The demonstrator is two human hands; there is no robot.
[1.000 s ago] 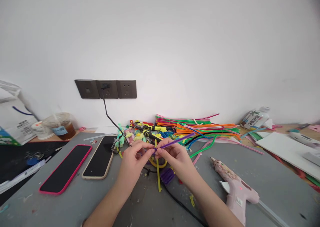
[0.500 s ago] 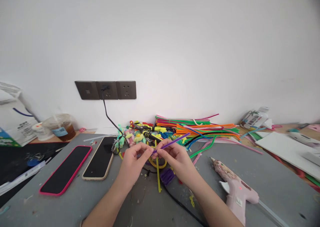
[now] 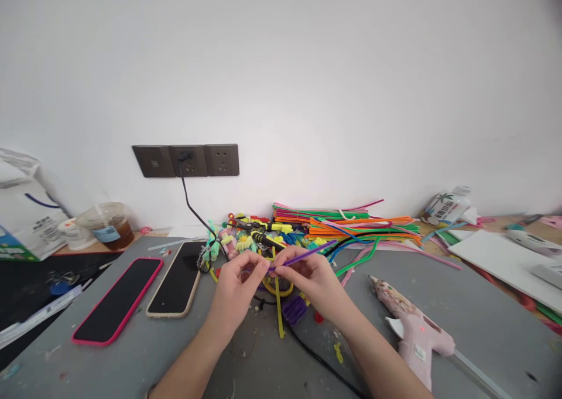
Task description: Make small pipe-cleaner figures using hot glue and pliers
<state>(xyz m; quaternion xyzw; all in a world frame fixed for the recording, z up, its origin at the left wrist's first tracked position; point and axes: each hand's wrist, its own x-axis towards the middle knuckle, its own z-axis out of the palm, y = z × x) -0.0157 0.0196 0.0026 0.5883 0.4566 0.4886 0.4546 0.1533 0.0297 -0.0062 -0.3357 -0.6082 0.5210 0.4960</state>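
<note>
- Purple fuzzy stem (image 3: 322, 249), thin and nearly straight, is held over the middle of the grey mat (image 3: 263, 364), well inside its left and right edges.
- Its long axis slants across the view: one end lies at the left hand's fingertips, and the free end points right and toward the wall (image 3: 281, 94).
- Left hand (image 3: 239, 279): thumb and forefinger pinched together on the stem's left end.
- Right hand (image 3: 309, 276): thumb and fingers closed on the stem, just beside the left fingertips.
- Grey surface shows between the forearms, crossed by a black cord (image 3: 325, 364), and again between the right forearm and the pink glue gun (image 3: 410, 323), whose nozzle points toward the wall and left.
- A yellow stem (image 3: 280, 314) and a purple coiled piece (image 3: 295, 310) lie just below the hands.
- Beyond the hands, a heap of coloured stems (image 3: 364, 229) borders the wall side.
- Left of the left hand lie a beige-edged phone (image 3: 175, 282) and a pink-edged phone (image 3: 118, 302), both slanted.
</note>
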